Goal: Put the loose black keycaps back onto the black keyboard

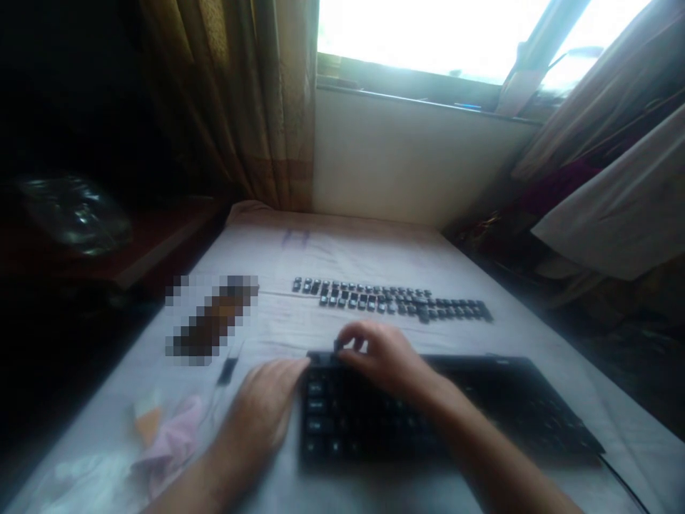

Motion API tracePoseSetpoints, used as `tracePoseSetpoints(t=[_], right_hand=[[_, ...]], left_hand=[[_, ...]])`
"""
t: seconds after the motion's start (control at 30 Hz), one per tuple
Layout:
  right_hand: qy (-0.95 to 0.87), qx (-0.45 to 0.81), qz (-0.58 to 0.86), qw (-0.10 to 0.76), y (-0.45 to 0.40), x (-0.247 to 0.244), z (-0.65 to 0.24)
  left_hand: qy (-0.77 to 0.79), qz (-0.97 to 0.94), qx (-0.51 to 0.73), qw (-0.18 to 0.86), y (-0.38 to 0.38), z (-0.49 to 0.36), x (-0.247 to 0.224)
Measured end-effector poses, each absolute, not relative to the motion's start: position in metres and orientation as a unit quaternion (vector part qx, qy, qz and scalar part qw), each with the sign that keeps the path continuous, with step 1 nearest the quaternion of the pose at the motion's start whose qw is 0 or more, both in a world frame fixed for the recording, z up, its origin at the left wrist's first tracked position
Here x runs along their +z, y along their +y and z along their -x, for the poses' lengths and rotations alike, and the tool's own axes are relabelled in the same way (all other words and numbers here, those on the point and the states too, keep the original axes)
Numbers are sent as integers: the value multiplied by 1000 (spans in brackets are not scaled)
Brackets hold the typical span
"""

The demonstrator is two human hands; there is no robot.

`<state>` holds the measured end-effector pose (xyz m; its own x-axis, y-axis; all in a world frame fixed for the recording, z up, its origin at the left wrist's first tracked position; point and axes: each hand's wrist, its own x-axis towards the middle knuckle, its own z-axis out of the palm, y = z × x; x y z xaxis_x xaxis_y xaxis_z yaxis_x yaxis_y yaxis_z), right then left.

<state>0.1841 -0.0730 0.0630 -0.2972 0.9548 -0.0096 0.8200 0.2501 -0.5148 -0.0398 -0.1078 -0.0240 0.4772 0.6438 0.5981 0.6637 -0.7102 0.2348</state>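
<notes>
Keyboard (514,400), on sheet (364,246), touched at far-left corner by left hand (270,396), grip not discernible. Key (337,345) seemingly pinched by right hand (382,353), being worked at far edge; loose keys (372,303) lined beyond. Steady pinch needed.

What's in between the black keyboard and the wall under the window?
In the head view, rows of loose keys lie on the pale sheet between the keyboard and the wall.
</notes>
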Motion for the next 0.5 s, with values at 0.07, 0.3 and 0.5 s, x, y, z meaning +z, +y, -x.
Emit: tracePoseSetpoints(t=[0.07,0.3,0.5], right_hand=[[-757,260,576,167,-92,61,-194],[-742,287,583,166,-113,45,-196],[-754,281,569,170,-114,41,-192]], left_hand=[[-387,857,-341,28,-108,40,-24],[-339,875,-342,44,-116,34,-9],[-291,890,-349,9,-127,21,7]])
